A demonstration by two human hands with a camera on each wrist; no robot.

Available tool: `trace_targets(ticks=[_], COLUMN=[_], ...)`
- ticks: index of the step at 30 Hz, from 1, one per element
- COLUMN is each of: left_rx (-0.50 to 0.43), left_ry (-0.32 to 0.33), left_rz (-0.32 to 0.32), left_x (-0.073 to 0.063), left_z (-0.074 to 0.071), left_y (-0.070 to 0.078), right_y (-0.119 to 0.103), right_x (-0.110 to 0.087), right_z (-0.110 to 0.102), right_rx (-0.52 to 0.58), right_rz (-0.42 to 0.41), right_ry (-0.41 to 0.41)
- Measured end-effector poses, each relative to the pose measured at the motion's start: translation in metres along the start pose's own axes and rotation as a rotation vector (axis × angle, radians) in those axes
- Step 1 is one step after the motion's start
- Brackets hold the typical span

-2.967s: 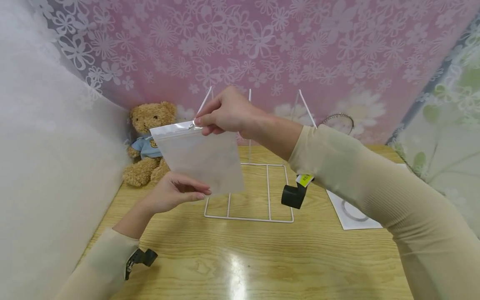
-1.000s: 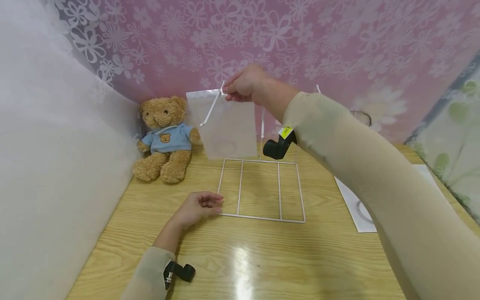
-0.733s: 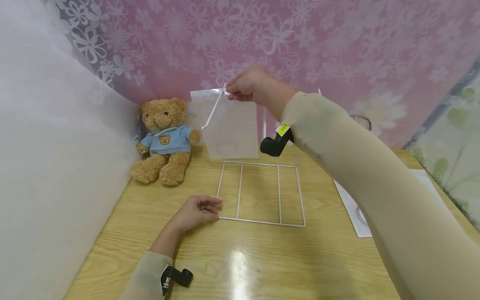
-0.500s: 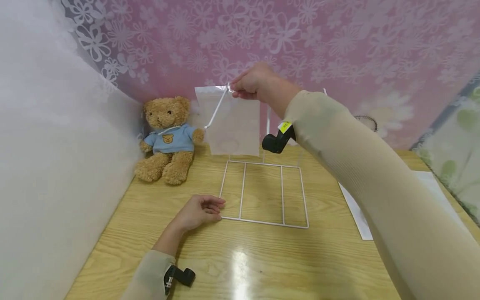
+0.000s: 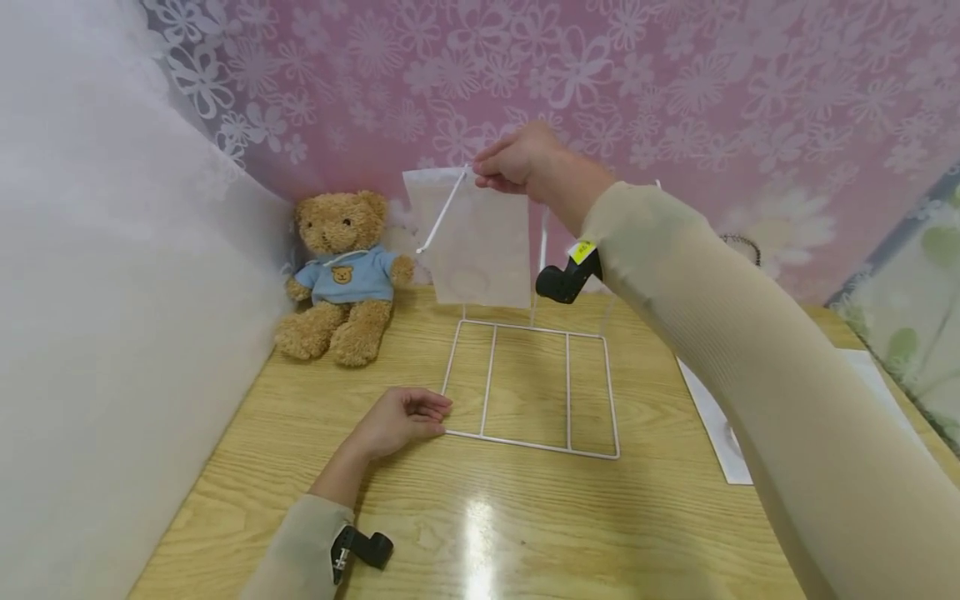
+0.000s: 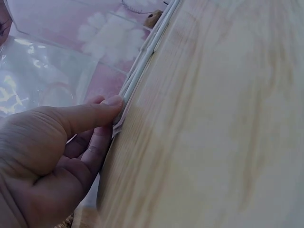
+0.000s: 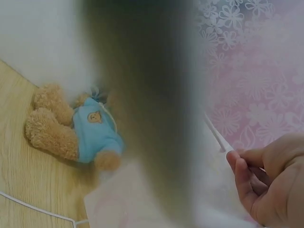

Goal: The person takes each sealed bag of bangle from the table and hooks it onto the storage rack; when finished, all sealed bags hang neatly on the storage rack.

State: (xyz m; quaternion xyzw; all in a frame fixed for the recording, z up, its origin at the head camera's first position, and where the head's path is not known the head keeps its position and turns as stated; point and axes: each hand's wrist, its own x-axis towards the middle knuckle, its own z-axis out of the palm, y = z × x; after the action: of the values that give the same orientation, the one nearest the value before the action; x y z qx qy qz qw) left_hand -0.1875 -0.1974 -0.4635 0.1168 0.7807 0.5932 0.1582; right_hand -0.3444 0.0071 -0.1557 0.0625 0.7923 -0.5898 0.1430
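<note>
Left fingers [image 6: 97, 147] gripping rack [image 6: 138, 71], clearest at wrist

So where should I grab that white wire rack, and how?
The white wire rack is probably best pinched at the front rail near its right corner, coming from the front: that bar is thin and lies low along the table, with that corner uncovered, while the left hand holds the left corner.

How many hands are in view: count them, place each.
2: the right hand at the top of the bag; the left hand gripping the near left corner of the white rack.
</note>
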Motion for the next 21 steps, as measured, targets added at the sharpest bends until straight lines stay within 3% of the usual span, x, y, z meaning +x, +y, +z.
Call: trace_targets(ticks=[9, 15, 21], left_rx=[0.012, 0.003, -0.013], left_ry=[0.027, 0.031, 0.010], left_rz=[-0.035, -0.028, -0.025], left_x=[0.001, 0.001, -0.001], left_z=[0.004, 0.003, 0.004], left_y=[0.005, 0.005, 0.006], right_y=[0.003, 0.001, 0.009], right_x=[-0.008, -0.035, -0.076], right_z=[-0.010, -0.012, -0.023], right_rx=[0.030, 0.051, -0.057], right_rz=[-0.063, -0.103, -0.196], right_ry=[0.019, -0.073, -0.201])
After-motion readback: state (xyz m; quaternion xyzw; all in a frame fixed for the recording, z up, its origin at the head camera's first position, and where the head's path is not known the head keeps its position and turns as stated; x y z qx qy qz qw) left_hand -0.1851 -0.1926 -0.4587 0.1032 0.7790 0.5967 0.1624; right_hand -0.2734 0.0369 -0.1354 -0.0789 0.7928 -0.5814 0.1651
